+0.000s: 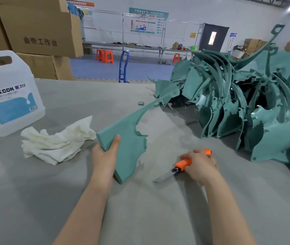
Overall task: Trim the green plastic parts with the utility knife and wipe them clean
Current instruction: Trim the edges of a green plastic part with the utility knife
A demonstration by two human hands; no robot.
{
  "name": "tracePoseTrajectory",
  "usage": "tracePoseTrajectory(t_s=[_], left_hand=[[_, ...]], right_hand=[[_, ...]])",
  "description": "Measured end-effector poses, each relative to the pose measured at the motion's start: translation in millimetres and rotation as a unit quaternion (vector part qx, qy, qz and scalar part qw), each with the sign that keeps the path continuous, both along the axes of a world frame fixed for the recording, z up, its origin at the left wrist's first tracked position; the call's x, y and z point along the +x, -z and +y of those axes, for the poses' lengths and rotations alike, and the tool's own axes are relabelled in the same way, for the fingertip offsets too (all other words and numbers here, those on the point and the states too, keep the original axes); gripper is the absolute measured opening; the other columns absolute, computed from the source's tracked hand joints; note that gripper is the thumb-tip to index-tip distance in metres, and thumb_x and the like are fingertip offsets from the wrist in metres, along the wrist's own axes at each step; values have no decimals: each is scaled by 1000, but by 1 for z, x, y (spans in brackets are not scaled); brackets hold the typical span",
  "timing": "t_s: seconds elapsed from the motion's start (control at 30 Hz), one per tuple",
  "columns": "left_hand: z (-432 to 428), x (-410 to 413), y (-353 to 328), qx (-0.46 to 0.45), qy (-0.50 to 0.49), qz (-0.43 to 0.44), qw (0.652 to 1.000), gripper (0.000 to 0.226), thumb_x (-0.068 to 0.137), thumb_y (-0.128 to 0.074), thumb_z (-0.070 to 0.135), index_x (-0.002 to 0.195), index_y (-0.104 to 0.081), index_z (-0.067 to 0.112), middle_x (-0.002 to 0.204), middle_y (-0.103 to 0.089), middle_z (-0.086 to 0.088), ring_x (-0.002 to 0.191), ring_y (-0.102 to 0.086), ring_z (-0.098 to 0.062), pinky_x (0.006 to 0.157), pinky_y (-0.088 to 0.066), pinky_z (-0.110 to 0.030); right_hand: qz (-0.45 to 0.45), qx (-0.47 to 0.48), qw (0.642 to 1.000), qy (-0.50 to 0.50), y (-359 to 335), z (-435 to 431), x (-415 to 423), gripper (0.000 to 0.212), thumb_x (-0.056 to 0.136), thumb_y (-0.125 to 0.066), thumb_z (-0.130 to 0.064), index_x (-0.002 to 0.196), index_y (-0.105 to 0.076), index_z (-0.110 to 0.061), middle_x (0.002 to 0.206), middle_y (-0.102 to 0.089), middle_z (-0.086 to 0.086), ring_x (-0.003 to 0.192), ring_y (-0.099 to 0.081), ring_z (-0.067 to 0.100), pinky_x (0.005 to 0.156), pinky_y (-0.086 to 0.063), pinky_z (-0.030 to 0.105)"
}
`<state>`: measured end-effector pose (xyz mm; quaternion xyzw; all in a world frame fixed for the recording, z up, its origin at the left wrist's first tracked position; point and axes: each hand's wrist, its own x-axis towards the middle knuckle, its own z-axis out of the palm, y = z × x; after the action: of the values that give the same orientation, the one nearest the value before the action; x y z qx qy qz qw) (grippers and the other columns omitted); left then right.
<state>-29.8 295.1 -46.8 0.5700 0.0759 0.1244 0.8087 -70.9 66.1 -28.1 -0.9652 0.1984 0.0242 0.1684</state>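
Observation:
My left hand [105,156] grips the near wide end of a long green plastic part [128,137], thumb on its top face; its thin far end stretches toward the pile. An orange utility knife [183,164] sits in my right hand [200,165], whose fingers curl round the handle. Its grey blade is out, pointing left and down, the tip close to the grey table cover [140,209]. The blade is a short way right of the held part and does not touch it. A crumpled white cloth [55,140] lies left of the part.
A big pile of green plastic parts [246,103] fills the right side of the table. A white DEXCON jug [8,96] stands at the far left, cardboard boxes [34,32] behind it. A small green scrap [141,103] lies mid-table.

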Motion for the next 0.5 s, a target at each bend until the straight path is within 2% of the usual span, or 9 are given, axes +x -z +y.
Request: tracePoseTrajectory(t_s=[0.07,0.13,0.2,0.23,0.27,0.3,0.33,0.4,0.5], left_hand=[[0,1,-1,-14,-17,3,1000,4,86,-68,29,87,-67,26,85,-73,10,79,-70,-9,64,-52,-26],[-1,0,-1,-24,-31,3,999,2,87,-67,29,86,-65,28,81,-73,14,76,-70,-4,61,-52,-22],[0,0,-2,-22,-41,-3,999,2,88,-66,29,86,-64,29,81,-72,17,73,-68,1,56,-50,-17],[1,1,-2,-18,-46,-7,999,2,88,-66,29,87,-64,30,83,-71,17,73,-68,2,56,-49,-16],[3,1,-2,-14,-50,-11,999,2,88,-65,29,88,-64,30,86,-71,16,74,-68,3,56,-49,-16],[4,2,-3,-10,-50,-15,999,2,89,-65,29,89,-64,31,88,-71,16,76,-68,2,58,-50,-16],[5,2,-3,-4,-48,-19,999,2,89,-64,28,90,-64,31,90,-71,16,79,-68,1,60,-50,-17],[6,2,-4,19,-41,-28,999,3,90,-64,28,90,-65,30,88,-72,17,82,-68,0,63,-51,-18],[6,-2,-7,82,-33,-58,994,4,90,-63,27,87,-65,30,85,-71,17,80,-68,0,62,-51,-16]], right_hand=[[-13,-5,1000,7,2,10,8,49,90,-45,-8,122,-60,-42,142,-44,-2,142,-17,34,118,-10,54],[-39,6,999,9,1,17,12,47,89,-49,-9,122,-60,-41,136,-54,1,142,-23,31,117,-8,57],[-94,24,995,6,-3,15,13,35,92,-54,-20,122,-59,-37,122,-63,1,128,-45,29,114,-18,56],[-147,57,988,1,-6,14,12,28,95,-55,-26,121,-59,-32,113,-67,1,115,-55,28,108,-31,50],[-214,110,971,-6,-10,13,10,23,97,-54,-30,119,-61,-27,102,-69,1,100,-60,25,95,-45,39],[-282,173,944,-11,-15,15,8,20,98,-52,-32,112,-62,-22,91,-69,-2,86,-62,20,76,-48,25],[-335,234,913,-13,-20,18,7,19,99,-49,-34,103,-61,-20,81,-67,-6,77,-62,15,63,-44,16],[-366,346,863,-30,-29,31,6,19,101,-44,-33,96,-58,-21,70,-64,-9,63,-63,9,57,-44,13],[-332,453,822,-91,-33,55,6,15,103,-42,-29,116,-50,-31,66,-65,-5,50,-59,11,51,-49,21]])
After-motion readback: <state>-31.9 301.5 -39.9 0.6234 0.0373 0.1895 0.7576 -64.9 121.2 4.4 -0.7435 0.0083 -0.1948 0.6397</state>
